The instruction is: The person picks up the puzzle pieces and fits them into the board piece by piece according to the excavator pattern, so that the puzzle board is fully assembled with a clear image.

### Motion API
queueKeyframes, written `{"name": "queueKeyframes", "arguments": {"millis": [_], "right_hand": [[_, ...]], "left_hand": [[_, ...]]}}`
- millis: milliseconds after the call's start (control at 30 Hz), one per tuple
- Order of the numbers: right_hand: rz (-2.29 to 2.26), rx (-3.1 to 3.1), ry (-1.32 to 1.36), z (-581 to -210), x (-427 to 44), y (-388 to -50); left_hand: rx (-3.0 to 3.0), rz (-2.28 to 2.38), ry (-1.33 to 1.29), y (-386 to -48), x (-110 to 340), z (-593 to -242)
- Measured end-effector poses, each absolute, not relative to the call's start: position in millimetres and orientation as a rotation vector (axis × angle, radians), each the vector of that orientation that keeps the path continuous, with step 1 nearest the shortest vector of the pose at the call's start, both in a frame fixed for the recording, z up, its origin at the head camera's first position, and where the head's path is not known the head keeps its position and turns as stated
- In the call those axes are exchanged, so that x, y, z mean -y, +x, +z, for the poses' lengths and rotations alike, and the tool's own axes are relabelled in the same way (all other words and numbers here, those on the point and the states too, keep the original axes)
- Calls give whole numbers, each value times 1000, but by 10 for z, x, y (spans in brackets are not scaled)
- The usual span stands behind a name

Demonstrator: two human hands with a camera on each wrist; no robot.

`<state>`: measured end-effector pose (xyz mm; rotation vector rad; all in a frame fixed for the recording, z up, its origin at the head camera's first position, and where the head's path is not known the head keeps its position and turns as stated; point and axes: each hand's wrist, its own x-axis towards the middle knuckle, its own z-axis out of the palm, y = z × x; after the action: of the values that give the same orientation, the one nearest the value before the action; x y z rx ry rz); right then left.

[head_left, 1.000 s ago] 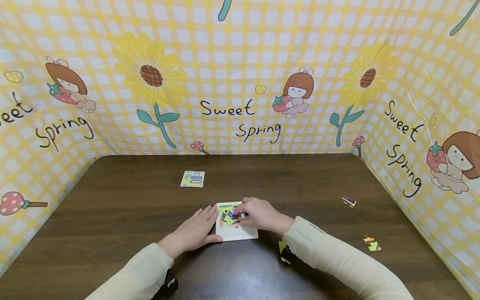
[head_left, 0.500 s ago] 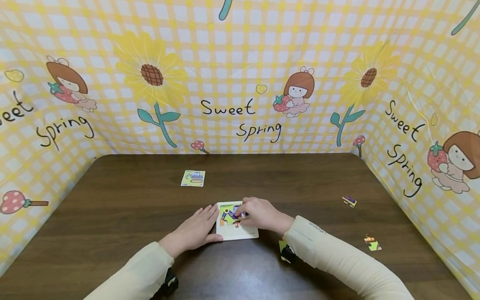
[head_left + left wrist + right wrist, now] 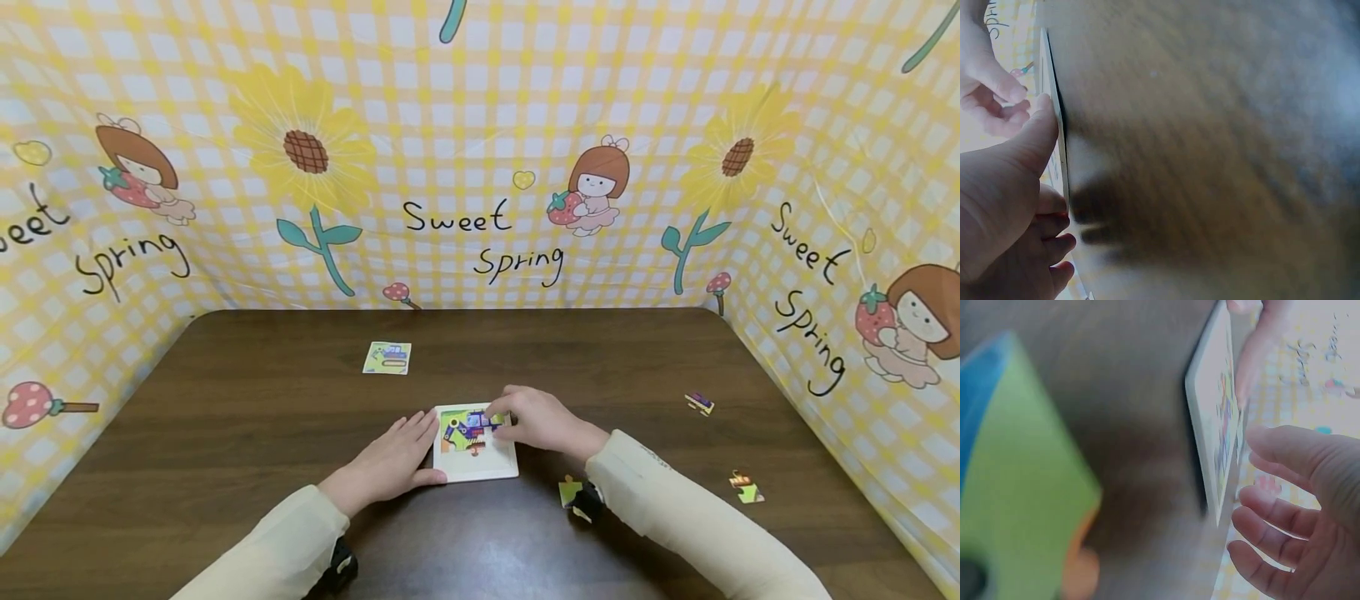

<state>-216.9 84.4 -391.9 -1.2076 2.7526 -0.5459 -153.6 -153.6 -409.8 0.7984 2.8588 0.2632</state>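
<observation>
A white-framed puzzle tray (image 3: 476, 471) lies flat on the table, its upper part filled with joined jigsaw pieces (image 3: 463, 430) that show a purple vehicle on green. My left hand (image 3: 386, 465) rests along the tray's left side with straight fingers, the thumb at the near-left corner. Over the tray's right side is my right hand (image 3: 546, 423), its fingers loosely bent. In the right wrist view nothing sits between thumb and fingers (image 3: 1275, 515), which are apart from the tray. The hand covers part of the top-right pieces.
Near my right wrist lie loose green jigsaw pieces (image 3: 570, 490), partly hidden by the wrist camera. Farther right are a purple piece (image 3: 700, 404) and an orange-green piece (image 3: 746, 487). A picture card (image 3: 387, 357) lies behind the tray. Checked cloth (image 3: 450, 117) walls the table.
My right hand has drawn back to the right, its fingers spreading, and more of the joined purple vehicle pieces now shows. The left hand has kept its place on the tray.
</observation>
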Motion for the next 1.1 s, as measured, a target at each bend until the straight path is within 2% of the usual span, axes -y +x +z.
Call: {"name": "queueKeyframes", "arguments": {"millis": [567, 1100], "right_hand": [[-807, -2924, -826, -3824, -1970, -2301], [-753, -3090, -529, -3857, -3054, -2318]], "left_hand": [[-2853, 293, 807, -1519, 1530, -4058], [-2857, 281, 825, -1519, 1529, -4061]]}}
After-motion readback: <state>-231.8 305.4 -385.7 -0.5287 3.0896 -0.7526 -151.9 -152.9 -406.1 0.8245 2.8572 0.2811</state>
